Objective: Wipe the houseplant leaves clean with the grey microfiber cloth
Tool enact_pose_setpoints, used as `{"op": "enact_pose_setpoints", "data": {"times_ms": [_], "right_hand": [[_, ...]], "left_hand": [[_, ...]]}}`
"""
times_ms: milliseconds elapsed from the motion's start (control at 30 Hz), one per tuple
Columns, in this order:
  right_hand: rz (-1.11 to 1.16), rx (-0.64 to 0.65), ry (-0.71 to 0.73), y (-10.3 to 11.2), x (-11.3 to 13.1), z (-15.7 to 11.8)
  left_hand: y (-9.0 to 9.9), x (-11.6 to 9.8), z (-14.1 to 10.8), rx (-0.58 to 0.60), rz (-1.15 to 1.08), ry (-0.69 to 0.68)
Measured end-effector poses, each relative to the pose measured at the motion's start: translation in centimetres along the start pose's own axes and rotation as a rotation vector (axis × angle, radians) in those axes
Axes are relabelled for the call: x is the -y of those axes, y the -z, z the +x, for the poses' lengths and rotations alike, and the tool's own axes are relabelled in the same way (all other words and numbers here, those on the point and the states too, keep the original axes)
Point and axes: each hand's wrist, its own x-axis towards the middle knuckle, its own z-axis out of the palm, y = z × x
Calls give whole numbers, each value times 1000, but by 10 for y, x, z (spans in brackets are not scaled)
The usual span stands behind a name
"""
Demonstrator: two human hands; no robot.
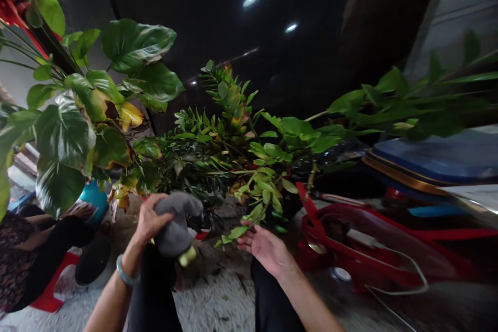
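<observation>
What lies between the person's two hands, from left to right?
In the head view, the soft grey item in the left hand, a partly hidden red thing, then green leaves by the right hand, with grey ground below.

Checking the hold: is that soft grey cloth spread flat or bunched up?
Bunched up: the soft grey cloth hangs in a rounded clump from the left hand, thumb across it.

a soft grey cloth [177,225], bunched and folded over itself with a darker fold on top, hangs gripped at its left edge in the left hand [153,218]. a leafy green stem [266,187] slopes downward, its small oval leaves yellowish in places, the tip at the right hand's [270,251] fingers.
</observation>
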Motion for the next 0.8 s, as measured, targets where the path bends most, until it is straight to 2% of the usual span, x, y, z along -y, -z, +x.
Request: {"op": "enact_pose_setpoints", "data": {"times_ms": [67, 100, 167, 200, 233, 300, 367, 400, 467, 567, 633, 667, 733, 800], "right_hand": [[5, -9, 2, 0, -2, 3], [5, -11, 1, -1, -4, 4], [1, -15, -2, -3, -7, 6], [-3, -14, -1, -4, -8, 6], [-7, -13, 0, -5, -8, 6], [-15, -10, 1, -4, -8, 4], [-23, -8, -4, -1, -6, 2], [-26, -8, -6, 0, -5, 2], [-27, -10, -3, 3, -3, 1], [-25, -19, 2, 4, -4, 3], [-32, -20, 3, 3, -5, 5], [-38, -17, 6, 2, -6, 5], [-50, -7, 17, 0, -7, 5], [-54, 2, 20, 0, -7, 4]], "left_hand": [[15, -11, 28, -217, 32, -10], [17, -13, 40, -299, 44, -18], [8, -9, 55, -373, 52, -10], [0, -4, 55, -344, 53, 9], [-10, 2, 52, -267, 51, 31], [-26, 13, 37, -56, 41, 65], [-30, 17, 19, 84, 25, 72], [-27, 15, 13, 80, 16, 69], [-11, 4, 12, -29, 8, 50], [15, -18, 34, -223, 34, -48], [18, -26, 51, -293, 77, -99], [14, -27, 56, -302, 100, -94], [-3, -23, 54, -228, 151, -46], [-26, -18, 39, -25, 198, -38]]}}
